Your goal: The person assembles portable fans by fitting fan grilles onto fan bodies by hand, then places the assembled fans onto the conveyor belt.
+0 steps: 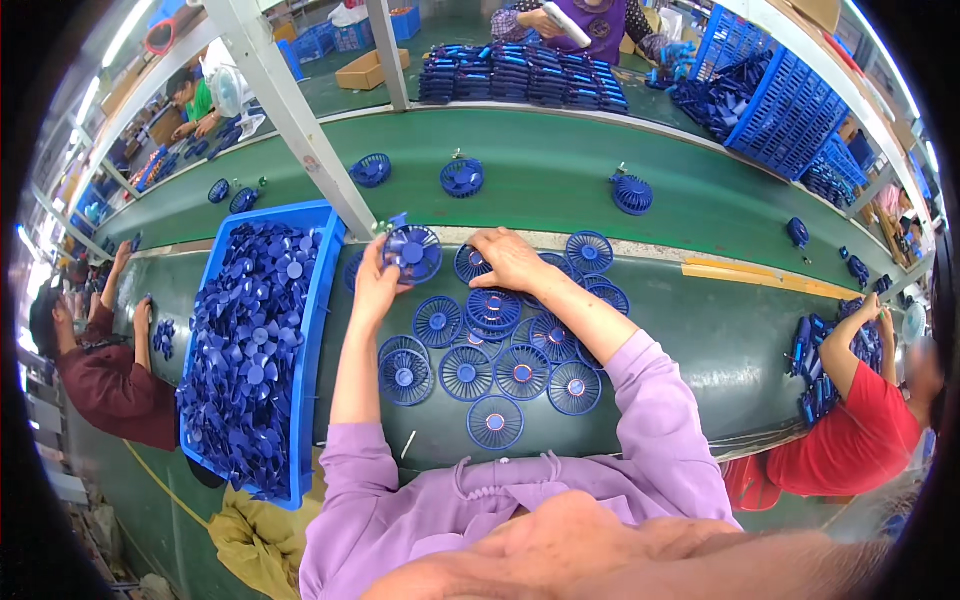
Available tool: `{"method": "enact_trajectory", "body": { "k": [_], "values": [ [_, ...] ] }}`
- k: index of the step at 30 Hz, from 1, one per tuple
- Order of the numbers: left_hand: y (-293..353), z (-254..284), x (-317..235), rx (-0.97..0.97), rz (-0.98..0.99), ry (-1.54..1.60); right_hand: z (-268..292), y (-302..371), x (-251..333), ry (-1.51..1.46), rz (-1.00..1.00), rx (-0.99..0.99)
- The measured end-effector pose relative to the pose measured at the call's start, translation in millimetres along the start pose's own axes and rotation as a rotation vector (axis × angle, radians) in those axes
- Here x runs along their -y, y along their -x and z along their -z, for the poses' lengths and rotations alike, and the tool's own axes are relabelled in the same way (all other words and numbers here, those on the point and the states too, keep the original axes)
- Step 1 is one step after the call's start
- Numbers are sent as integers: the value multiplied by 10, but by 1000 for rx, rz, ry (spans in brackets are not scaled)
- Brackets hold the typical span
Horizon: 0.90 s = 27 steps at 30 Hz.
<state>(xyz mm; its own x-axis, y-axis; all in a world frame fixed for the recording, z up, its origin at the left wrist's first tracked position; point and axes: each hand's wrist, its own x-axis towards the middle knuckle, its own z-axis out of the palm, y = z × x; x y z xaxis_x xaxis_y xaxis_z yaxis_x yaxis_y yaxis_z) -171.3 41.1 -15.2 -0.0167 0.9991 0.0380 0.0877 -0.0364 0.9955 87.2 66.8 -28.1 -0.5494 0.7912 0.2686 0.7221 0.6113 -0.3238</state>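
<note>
**Our left hand (372,290) is holding a blue fan part (420,262) while our right hand (512,262) is lying over the round covers (495,424)**

We are keeping the left hand narrow, its thumb and fingers closing on the near-left edge of the fan part. The part is sitting just to the right of those fingertips, and a small attached piece is sticking up beyond them, too blurred for us to make out.

We are holding the right hand palm down, its fingers curving and slightly parted. One cover is lying under and just left of those fingertips; we cannot tell whether they are gripping it. A small stack of covers (493,312) is standing just on our side of the right hand. More covers are spreading between the hands and our body, and others are lying beyond the right wrist and beside it.

To the left of the left hand, a blue bin (329,280) is holding a heap of fan blades (255,350). Beyond both hands, a green belt (545,150) is bearing more fan pieces (462,178), spaced apart. To the right of the right hand, a yellow strip (765,279) is lying along the table edge. Well right of that hand, a person in a red shirt (850,440) is handling blue things.
</note>
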Motion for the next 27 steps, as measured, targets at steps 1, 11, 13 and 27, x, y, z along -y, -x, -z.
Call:
{"method": "enact_trajectory", "body": {
  "k": [1, 11, 13, 27],
  "values": [
    [32, -63, 2, 35, 107, 111, 21, 39, -16, 24, -46, -11],
    [404, -578, 13, 224, 130, 580, 345, 354, 474, -340, 42, -393],
    [473, -688, -49, 213, 105, 564, 335, 407, 606, -281, 57, -388],
    [639, -928, -138, 57, 159, 1018, 370, 488, 816, -325, 122, -283]
  ]
}}
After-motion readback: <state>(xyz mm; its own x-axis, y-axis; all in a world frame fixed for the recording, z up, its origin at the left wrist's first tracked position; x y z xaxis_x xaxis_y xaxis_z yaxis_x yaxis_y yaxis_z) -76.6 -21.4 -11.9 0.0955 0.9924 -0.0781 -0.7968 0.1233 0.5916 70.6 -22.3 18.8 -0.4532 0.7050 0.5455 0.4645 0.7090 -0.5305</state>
